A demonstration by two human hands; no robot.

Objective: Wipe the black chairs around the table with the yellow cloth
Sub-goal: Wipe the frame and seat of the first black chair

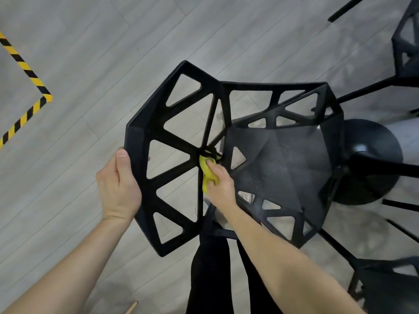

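My left hand grips the backrest's outer edge on the black chair, which stands on the floor directly below me. My right hand bunches the yellow cloth against the strut junction where back meets seat. I judge the chair stiff, moulded and fairly light; the rim suits holding. The cloth is soft and conforms to the struts.
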